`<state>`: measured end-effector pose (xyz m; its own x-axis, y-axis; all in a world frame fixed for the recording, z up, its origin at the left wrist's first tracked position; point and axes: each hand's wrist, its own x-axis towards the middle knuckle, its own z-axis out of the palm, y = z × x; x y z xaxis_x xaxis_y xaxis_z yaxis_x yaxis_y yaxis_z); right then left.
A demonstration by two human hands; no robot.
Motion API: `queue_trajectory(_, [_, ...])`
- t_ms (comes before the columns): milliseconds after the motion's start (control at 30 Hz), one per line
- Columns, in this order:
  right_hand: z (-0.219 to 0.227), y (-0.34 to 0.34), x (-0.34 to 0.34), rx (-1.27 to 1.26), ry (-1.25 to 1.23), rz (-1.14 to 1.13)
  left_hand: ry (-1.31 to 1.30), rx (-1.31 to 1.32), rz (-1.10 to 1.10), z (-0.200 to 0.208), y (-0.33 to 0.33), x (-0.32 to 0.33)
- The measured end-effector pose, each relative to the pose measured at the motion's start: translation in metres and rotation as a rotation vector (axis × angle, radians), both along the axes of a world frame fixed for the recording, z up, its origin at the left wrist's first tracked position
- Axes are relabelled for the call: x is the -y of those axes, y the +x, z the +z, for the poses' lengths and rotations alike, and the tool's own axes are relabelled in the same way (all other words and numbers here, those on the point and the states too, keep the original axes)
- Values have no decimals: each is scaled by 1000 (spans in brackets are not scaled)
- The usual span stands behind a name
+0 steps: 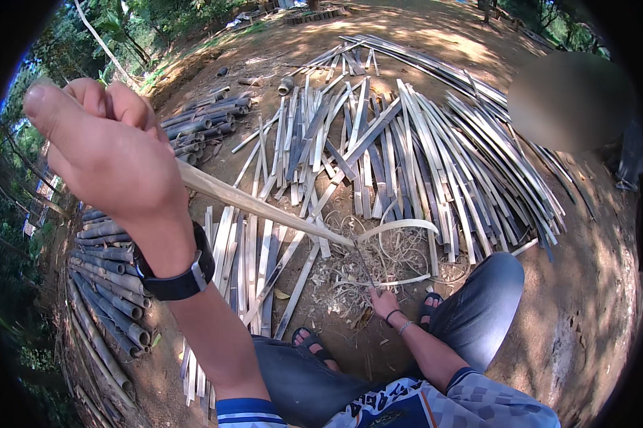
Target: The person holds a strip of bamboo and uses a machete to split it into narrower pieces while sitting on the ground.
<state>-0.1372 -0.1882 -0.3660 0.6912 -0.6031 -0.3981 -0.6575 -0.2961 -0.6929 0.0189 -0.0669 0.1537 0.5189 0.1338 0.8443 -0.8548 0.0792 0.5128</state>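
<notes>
Raised at the upper left, my left hand is closed around the end of a long pale bamboo strip. The strip slants down to the right, toward the middle of the view. At its lower end a thin, dark blade, apparently a knife, touches or nearly touches it. My right hand, low between my knees, is closed on the handle of that knife; the handle is mostly hidden by the fingers. From the blade a thin pale shaving curls away to the right. Curled shavings lie on the ground around the blade.
Many split bamboo slats are spread ahead of me. More slats lie beside my left leg. Dark round bamboo poles are stacked at the left, with others farther back. My sandalled feet flank the shavings. A blurred patch covers the right.
</notes>
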Motion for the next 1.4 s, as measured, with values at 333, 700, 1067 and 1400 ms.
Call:
queue_trajectory(333, [195, 21, -12, 515, 550, 120, 81, 88, 71, -2, 10, -6])
queue_trajectory(700, [-51, -1, 2, 119, -188, -50, 29, 80, 63, 2, 8, -2])
queue_trajectory(1067, [29, 12, -10, -34, 785, -15, 139, 136, -412, 7, 44, -87])
queue_trajectory(1400, [55, 20, 5, 109, 1283, -151, 229, 163, -455, 4, 42, -105])
